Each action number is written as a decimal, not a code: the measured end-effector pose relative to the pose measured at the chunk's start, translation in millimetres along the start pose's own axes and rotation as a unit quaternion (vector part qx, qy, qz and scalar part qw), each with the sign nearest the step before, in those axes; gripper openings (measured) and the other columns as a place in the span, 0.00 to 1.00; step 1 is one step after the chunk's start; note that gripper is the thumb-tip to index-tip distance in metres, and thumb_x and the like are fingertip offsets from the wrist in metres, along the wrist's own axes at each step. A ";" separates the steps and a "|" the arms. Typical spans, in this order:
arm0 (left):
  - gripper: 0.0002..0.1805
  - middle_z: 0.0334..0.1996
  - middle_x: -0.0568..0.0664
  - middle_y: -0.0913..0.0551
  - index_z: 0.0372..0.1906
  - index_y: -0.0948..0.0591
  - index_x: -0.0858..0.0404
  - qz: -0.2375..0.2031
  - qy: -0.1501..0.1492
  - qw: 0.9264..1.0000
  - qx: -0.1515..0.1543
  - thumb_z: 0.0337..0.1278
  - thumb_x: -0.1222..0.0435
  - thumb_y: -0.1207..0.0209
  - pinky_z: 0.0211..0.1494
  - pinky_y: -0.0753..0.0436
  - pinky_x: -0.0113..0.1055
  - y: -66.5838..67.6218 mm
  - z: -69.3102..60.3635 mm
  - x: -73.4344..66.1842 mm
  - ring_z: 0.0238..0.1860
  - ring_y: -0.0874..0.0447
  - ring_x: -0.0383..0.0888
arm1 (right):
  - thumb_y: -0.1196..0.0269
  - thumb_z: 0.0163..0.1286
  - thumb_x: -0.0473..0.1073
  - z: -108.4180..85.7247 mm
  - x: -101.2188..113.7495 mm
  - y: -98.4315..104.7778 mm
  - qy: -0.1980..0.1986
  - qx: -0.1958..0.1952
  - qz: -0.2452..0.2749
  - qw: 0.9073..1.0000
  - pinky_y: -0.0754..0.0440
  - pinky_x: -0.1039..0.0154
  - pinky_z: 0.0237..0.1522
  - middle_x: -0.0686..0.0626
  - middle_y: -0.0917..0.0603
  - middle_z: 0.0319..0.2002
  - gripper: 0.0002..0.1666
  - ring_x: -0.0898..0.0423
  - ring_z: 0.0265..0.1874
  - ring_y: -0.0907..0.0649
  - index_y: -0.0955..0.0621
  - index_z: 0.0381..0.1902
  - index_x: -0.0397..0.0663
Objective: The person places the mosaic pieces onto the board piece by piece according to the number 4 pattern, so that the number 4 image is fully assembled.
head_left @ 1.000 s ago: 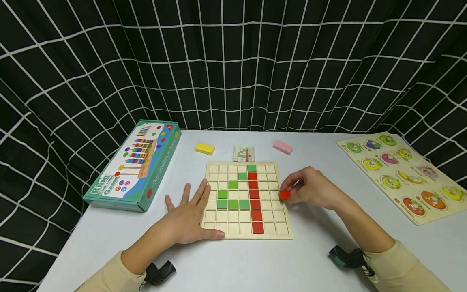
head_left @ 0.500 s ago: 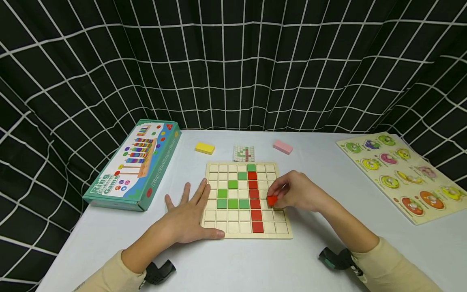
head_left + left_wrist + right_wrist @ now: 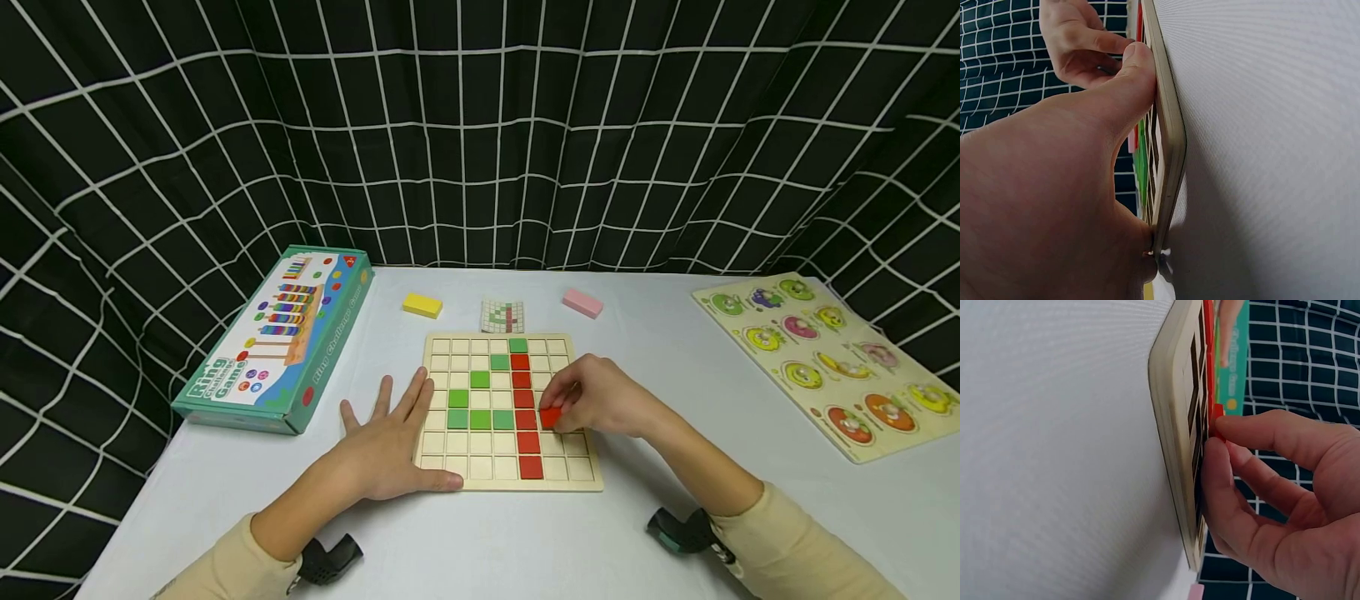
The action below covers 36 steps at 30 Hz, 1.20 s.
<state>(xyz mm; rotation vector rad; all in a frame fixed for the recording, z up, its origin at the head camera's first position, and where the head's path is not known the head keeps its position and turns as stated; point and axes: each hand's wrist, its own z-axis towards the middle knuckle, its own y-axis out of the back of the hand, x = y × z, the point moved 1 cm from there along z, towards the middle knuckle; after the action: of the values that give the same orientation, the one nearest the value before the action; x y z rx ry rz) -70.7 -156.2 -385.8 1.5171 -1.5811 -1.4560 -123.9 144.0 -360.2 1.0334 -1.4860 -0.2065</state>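
Observation:
A wooden grid board (image 3: 478, 468) lies flat on the table, with a column of red square tiles (image 3: 528, 442) and several green square tiles (image 3: 480, 419) set in its cells. My right hand (image 3: 607, 398) pinches another red tile (image 3: 551, 417) between thumb and fingers, just right of the red column. In the right wrist view this red tile (image 3: 1219, 412) sits tilted at the board's surface. My left hand (image 3: 382, 457) is spread at the board's left edge, fingers straight, its thumb on the front-left corner. The left wrist view shows that thumb (image 3: 1138, 69) resting along the board's rim.
Behind the board lies a small pattern card (image 3: 502, 317), between a yellow block (image 3: 422, 305) and a pink block (image 3: 582, 302). A green-edged game box (image 3: 281, 337) stands at the left. A fruit picture board (image 3: 832, 358) lies at the right. Black gridded cloth hangs behind the table.
My right hand has moved left with the red tile, from the board's right edge to the cell beside the red column. My left hand has stayed still.

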 end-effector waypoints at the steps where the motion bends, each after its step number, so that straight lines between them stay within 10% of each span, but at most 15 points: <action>1: 0.75 0.87 0.48 0.65 0.86 0.57 0.60 0.000 -0.001 1.000 0.000 0.43 0.21 0.38 0.62 0.62 0.90 -0.2 0.2 0.1 0.84 0.67 0.70 | 0.22 0.48 0.28 0.3 0.1 -0.4 0.000 0.000 -0.004 1.000 0.18 0.64 0.35 0.53 0.14 0.26 0.14 0.57 0.29 0.18 0.10 0.33 0.46; 36: 0.75 0.87 0.48 0.65 0.86 0.56 0.60 0.004 0.002 1.000 0.001 0.43 0.21 0.38 0.62 0.62 0.90 0.1 -0.6 -0.5 0.84 0.66 0.70 | 0.20 0.47 0.28 0.9 9.4 -7.0 -0.002 -0.008 -0.068 0.998 0.20 0.63 0.36 0.54 0.17 0.25 0.15 0.57 0.30 0.21 0.12 0.30 0.50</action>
<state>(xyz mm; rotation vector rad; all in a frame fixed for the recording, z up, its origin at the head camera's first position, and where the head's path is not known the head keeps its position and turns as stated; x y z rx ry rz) -70.1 -155.9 -385.4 1.5118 -1.5841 -1.4481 -120.0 133.1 -358.3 1.1236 -1.4167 -0.3167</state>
